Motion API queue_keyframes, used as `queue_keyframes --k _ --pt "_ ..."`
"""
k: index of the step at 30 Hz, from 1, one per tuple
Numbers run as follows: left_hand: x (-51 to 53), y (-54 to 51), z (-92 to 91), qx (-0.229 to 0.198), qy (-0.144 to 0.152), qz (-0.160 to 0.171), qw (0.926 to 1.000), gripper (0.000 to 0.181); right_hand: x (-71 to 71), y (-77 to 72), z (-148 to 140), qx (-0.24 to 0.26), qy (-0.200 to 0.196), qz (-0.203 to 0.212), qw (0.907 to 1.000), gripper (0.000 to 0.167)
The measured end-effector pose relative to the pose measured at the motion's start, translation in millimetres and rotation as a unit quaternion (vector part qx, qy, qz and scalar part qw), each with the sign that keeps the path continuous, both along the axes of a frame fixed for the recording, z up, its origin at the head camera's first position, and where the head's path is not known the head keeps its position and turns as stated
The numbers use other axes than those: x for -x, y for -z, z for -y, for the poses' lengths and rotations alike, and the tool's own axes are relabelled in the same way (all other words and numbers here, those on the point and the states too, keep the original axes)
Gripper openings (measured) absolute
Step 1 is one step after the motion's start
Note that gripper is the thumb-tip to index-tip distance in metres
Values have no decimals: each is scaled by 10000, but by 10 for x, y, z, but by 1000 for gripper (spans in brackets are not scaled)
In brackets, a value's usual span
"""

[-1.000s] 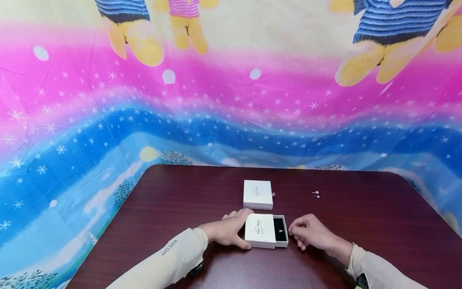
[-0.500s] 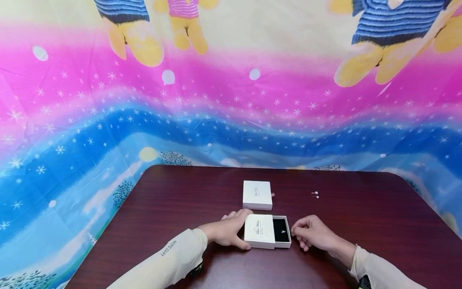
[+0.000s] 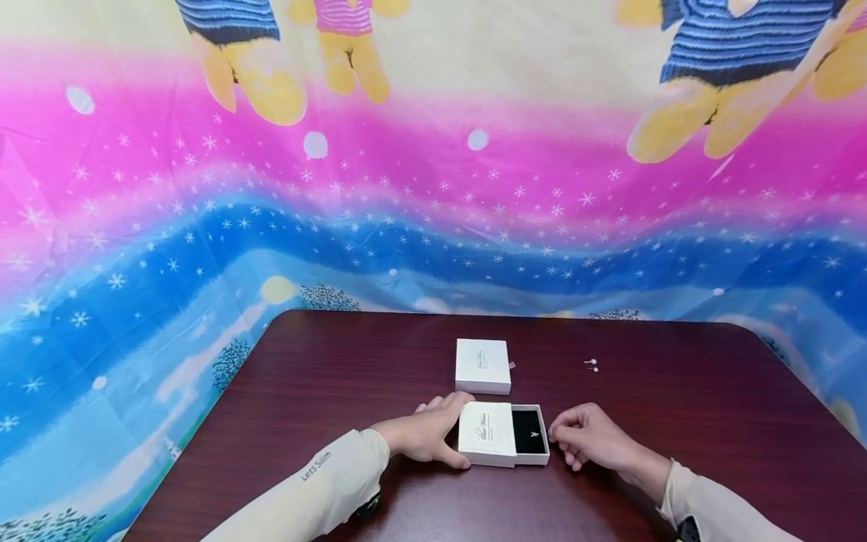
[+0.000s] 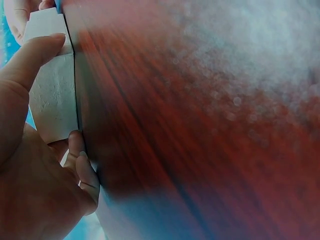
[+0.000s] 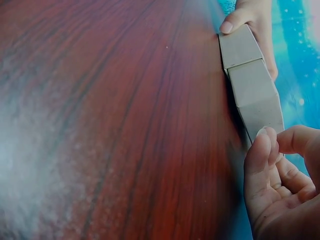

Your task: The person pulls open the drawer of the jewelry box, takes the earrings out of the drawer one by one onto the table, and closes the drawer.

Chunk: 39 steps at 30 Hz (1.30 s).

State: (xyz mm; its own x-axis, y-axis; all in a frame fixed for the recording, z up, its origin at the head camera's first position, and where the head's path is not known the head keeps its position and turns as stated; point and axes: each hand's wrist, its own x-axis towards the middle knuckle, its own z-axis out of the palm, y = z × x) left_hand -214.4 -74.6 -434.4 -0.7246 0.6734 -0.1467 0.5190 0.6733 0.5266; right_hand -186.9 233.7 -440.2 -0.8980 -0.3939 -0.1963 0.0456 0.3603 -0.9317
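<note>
In the head view, a white cardboard jewelry box (image 3: pixel 485 430) lies near the table's front. Its drawer (image 3: pixel 543 430) is pulled partway out to the right, showing a black lining with a small silvery star-shaped piece (image 3: pixel 534 434) on it. My left hand (image 3: pixel 428 434) grips the box sleeve from the left, thumb on the near side and fingers on the far side. At the drawer's right end, my right hand (image 3: pixel 594 438) pinches with thumb and index finger; the pull tab there is hidden by the fingertips. The right wrist view shows those fingertips (image 5: pixel 262 137) at the drawer end.
A second, closed white box (image 3: pixel 482 365) with a small pinkish tab (image 3: pixel 512 365) sits just behind. Two pearl-headed stud earrings (image 3: pixel 593 365) lie at the right on the dark red wooden table (image 3: pixel 366 354). A printed cloth (image 3: pixel 433 188) hangs behind.
My right hand has moved slightly right, and the drawer has slid further out of the sleeve with it. The left hand and the sleeve have stayed nearly still.
</note>
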Motion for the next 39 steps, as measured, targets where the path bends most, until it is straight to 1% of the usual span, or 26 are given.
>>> queue_keyframes --k 5,10,16,27,33,39 --pt "-5 -3 0 16 -13 1 10000 85 -1 21 -31 -67 37 -11 10000 23" --pt "-17 -17 1 29 -16 -15 10000 86 -20 -6 -43 -36 56 23 10000 23" --pt "-8 -19 0 26 6 -22 10000 86 -41 -39 -60 -99 97 56 9999 23" --pt "10 -23 -14 61 -45 -39 10000 85 -10 -54 -105 -74 77 99 9999 23" --pt "21 -15 -21 87 -40 -34 9999 85 -14 -52 -137 -49 57 84 9999 23" --pt "11 -19 -20 87 -37 -25 10000 86 -22 -49 -159 -38 82 107 9999 24"
